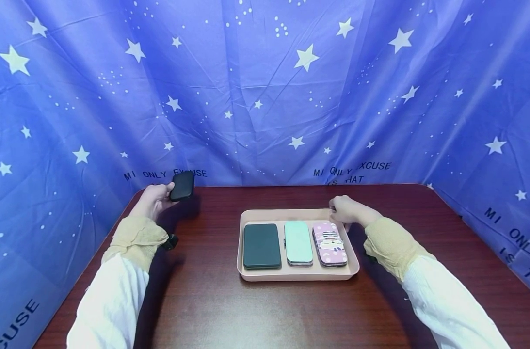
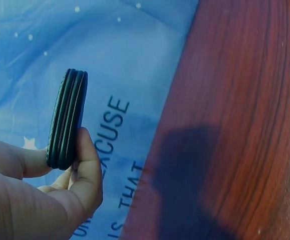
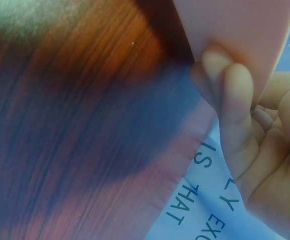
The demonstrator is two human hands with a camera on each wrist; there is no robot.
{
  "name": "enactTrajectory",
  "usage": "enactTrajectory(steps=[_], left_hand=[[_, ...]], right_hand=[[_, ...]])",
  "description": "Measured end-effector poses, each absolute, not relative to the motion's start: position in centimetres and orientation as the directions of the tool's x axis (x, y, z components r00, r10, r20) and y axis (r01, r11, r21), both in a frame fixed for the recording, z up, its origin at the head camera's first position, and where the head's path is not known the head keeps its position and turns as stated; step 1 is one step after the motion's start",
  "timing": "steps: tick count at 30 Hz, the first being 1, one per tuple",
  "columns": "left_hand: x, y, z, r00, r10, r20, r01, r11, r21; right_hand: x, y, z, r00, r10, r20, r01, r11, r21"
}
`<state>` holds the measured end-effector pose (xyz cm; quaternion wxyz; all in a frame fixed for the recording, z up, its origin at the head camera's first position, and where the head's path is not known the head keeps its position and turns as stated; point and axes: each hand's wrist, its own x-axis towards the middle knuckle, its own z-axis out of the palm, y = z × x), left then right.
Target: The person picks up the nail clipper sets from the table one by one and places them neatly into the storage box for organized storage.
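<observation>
My left hand (image 1: 156,196) holds up a small black wallet (image 1: 183,186) above the table's far left corner. In the left wrist view this wallet (image 2: 67,119) stands on edge between thumb and fingers, its folded layers facing the camera. On the right, my right hand (image 1: 351,211) grips the back right corner of a beige tray (image 1: 297,277); the right wrist view shows the fingers (image 3: 237,95) pinching the tray's wall (image 3: 250,30). In the tray lie a dark green wallet (image 1: 262,245), a mint green wallet (image 1: 298,242) and a pink patterned wallet (image 1: 329,244), side by side.
The tray sits on a dark reddish-brown wooden table (image 1: 203,310). A blue curtain (image 1: 256,135) with white stars and lettering hangs behind the table and along both sides.
</observation>
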<state>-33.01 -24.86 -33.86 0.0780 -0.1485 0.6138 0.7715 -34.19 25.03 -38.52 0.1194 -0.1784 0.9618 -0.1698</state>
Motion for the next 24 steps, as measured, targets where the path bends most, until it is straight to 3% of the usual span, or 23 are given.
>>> enactTrajectory(steps=[8, 24], left_hand=[[-32.9, -23.4, -32.5, -0.943, -0.061, -0.327, -0.301, -0.264, 0.917], [-33.0, -20.6, -30.4, -0.947, 0.014, -0.322, -0.291, -0.468, 0.834]], right_hand=[[-34.1, 25.0, -38.4, -0.908, -0.379, -0.176, -0.300, 0.885, -0.357], [-34.1, 25.1, -38.5, -0.910, -0.375, -0.180, -0.293, 0.885, -0.361]])
